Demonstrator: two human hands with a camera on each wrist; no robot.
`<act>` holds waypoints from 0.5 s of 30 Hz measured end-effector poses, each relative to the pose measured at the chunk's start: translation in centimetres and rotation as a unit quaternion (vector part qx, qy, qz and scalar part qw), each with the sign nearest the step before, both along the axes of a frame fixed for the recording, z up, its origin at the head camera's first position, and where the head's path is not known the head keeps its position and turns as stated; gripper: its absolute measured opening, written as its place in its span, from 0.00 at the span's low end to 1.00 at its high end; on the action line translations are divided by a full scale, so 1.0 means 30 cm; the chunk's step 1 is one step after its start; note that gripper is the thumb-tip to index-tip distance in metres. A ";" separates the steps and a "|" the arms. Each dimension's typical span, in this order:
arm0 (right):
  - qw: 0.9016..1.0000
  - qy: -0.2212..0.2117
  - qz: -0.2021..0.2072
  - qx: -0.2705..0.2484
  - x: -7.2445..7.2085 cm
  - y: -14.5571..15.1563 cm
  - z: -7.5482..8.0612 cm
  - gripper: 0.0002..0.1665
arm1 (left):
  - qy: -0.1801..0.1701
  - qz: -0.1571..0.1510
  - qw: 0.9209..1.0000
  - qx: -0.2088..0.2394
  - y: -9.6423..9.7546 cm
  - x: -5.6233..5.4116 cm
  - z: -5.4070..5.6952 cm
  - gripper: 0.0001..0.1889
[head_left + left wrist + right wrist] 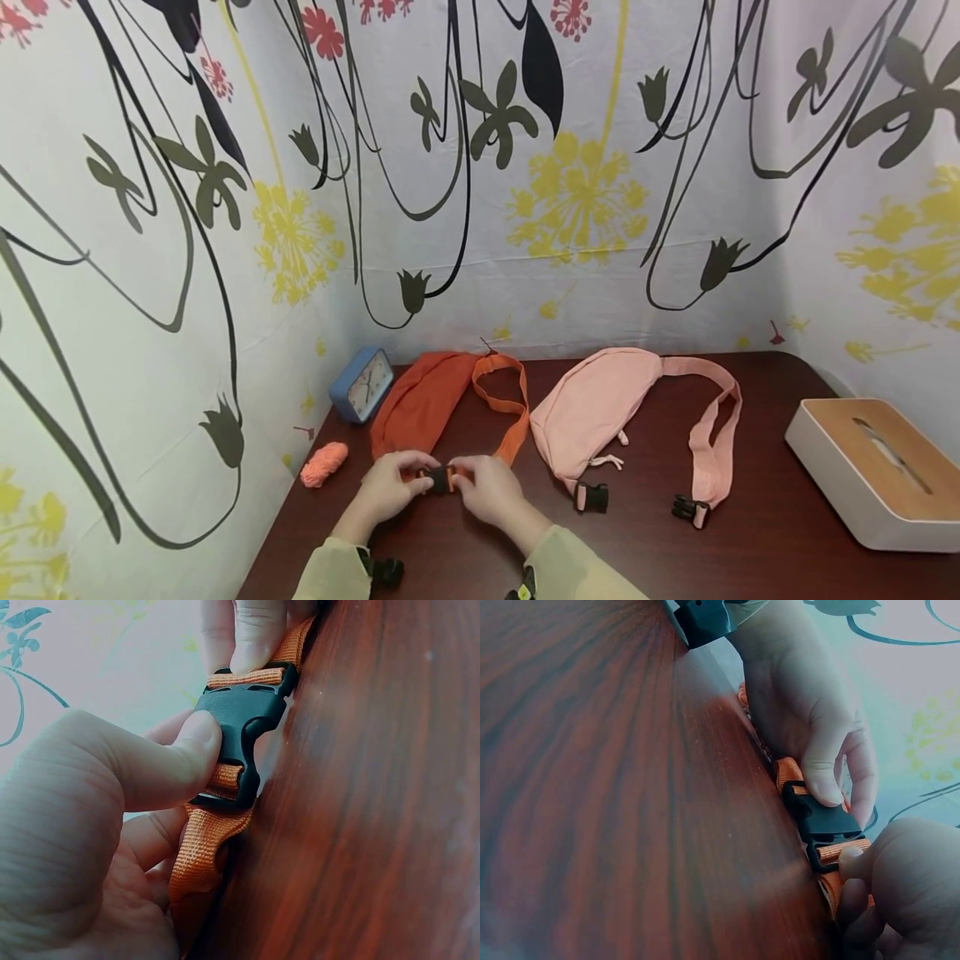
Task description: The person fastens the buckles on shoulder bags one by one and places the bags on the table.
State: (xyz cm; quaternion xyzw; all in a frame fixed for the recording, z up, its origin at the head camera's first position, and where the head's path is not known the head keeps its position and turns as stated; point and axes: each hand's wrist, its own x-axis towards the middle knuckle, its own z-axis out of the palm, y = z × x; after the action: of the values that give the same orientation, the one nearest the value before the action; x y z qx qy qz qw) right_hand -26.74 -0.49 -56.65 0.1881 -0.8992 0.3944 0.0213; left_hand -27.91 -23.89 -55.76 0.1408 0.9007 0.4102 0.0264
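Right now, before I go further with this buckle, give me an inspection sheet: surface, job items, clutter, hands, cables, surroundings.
Surface: table, dark reddish-brown, wood-grained.
Job items: orange bag lies on the table; its black buckle has both halves together, full latching uncertain.
Clutter: pink bag, its two buckle ends apart; coral yarn bundle; blue clock; tissue box.
Hands: left hand pinches the black buckle; right hand holds its other end.
Cables: nothing seen.
Surroundings: white floral-print cloth behind and at both sides.
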 end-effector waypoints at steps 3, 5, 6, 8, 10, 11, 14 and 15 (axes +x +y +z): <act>1.000 -0.001 0.000 -0.001 -0.001 -0.001 -0.004 0.12 | 0.002 -0.006 1.000 0.001 0.002 0.001 -0.004 0.13; 1.000 0.001 -0.001 -0.001 -0.001 0.000 -0.008 0.11 | 0.001 -0.010 1.000 0.001 0.004 0.001 -0.005 0.12; 1.000 0.001 -0.001 -0.002 -0.001 0.001 -0.010 0.10 | -0.001 -0.012 1.000 0.002 0.004 0.002 -0.004 0.12; 1.000 0.002 0.001 -0.005 0.000 0.003 -0.012 0.09 | -0.007 -0.014 1.000 0.002 0.002 0.003 -0.004 0.12; 1.000 0.007 0.005 -0.006 0.000 0.003 -0.016 0.09 | -0.014 -0.014 1.000 0.004 -0.002 0.005 -0.001 0.12; 1.000 0.010 0.008 -0.007 0.001 0.003 -0.016 0.09 | -0.017 -0.014 1.000 0.004 -0.004 0.005 0.000 0.12; 1.000 0.015 0.010 -0.008 -0.002 0.003 -0.018 0.09 | -0.018 -0.015 1.000 0.003 -0.010 0.004 0.005 0.12; 1.000 0.017 0.011 -0.007 -0.004 0.003 -0.019 0.10 | -0.017 -0.016 1.000 0.003 -0.012 0.002 0.007 0.12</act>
State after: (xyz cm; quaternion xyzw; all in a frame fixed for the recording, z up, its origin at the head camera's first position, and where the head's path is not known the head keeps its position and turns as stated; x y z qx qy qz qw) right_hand -26.86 -0.40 -57.21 0.2044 -0.8938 0.3978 0.0336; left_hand -27.84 -24.25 -55.54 0.1488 0.8964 0.4147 0.0478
